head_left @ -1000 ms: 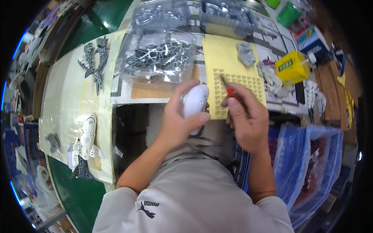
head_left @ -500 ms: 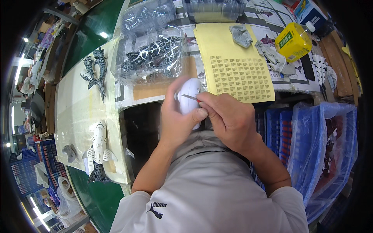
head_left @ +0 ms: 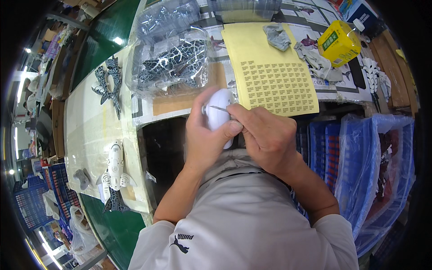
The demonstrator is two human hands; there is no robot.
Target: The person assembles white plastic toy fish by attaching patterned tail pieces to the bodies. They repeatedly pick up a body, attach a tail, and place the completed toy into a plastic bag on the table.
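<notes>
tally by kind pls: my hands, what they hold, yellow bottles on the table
Hands: 2, left hand and right hand
White rounded piece: 1
Thin metal tool: 1
Yellow bottle: 1
Total: 5

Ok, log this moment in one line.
left hand: gripping white rounded plastic housing | right hand: holding thin-bladed tool across housing, contact unclear | nearby: yellow label sheet, clear tray of black-and-white parts

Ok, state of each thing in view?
Rounded white plastic piece, held in left fingers
Thin metal blade, held in right fingers
Clear plastic tray, holding black-and-white parts
Yellow printed paper sheet, flat
Small grey cloth, crumpled
Yellow plastic bottle, capped
</notes>
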